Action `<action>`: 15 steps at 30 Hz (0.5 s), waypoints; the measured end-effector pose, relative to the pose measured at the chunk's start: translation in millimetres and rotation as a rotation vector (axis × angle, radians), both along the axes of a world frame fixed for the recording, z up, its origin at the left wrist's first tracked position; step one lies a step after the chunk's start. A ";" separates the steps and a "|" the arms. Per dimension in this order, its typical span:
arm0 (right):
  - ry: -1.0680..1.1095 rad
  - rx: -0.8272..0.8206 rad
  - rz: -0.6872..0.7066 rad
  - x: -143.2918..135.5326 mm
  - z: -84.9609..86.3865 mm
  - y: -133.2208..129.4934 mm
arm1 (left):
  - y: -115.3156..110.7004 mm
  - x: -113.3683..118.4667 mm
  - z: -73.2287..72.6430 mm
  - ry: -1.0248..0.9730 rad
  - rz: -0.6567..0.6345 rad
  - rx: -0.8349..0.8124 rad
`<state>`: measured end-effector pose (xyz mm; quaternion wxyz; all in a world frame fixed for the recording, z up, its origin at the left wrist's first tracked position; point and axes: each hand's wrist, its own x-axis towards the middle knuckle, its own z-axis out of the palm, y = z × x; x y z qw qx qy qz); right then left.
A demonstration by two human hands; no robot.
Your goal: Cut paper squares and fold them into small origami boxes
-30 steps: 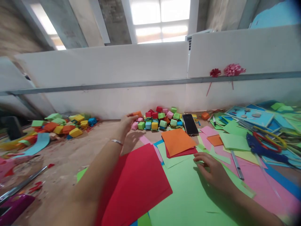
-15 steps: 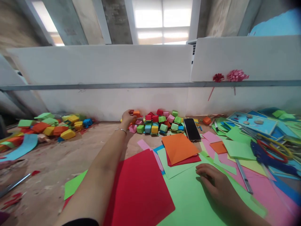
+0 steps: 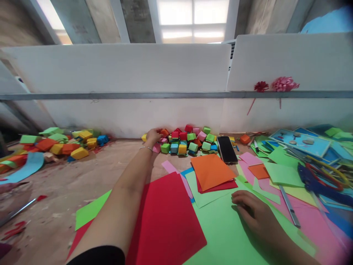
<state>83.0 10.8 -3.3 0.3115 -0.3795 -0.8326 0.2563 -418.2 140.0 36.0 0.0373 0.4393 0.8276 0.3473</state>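
Left hand [image 3: 153, 137], one: at the left end of the cube cluster [image 3: 182, 149]. Compared with a second ago, the arm reaches further forward; a black sleeve [image 3: 99, 255] shows at the near edge, and a yellow cube [image 3: 144, 137] is visible just left of the hand, where I saw none. Grip: fingers bent at an orange cube [image 3: 164, 133]; whether they clasp it or merely touch it, I cannot tell, the palm side being hidden.

Right hand [image 3: 252, 211], one: above the large pale green sheet [image 3: 223, 235], much as before, its fingers more curled. Nothing visible in its grasp.

Cubes, small, many: gathered at the back of the table [image 3: 116, 162], near the foot of the white panel [image 3: 138, 70]. Colours red, pink, green, blue, yellow, orange, each visible face plain. Some sit level along the front row; others lie tilted or rest on their neighbours. The orange one stands at the fingertips, the upper part showing.

Adjoining: phone [image 3: 227, 149], dark screen up, just right of the cluster. Orange square of paper [image 3: 212, 173], overlapping a smaller show of red. Large red sheet [image 3: 171, 217], beside the left forearm.
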 end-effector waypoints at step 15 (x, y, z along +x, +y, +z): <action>-0.010 0.001 0.010 0.2 -1.8 1.2 | 2.0 28.1 4.9 0.420 -0.061 -0.129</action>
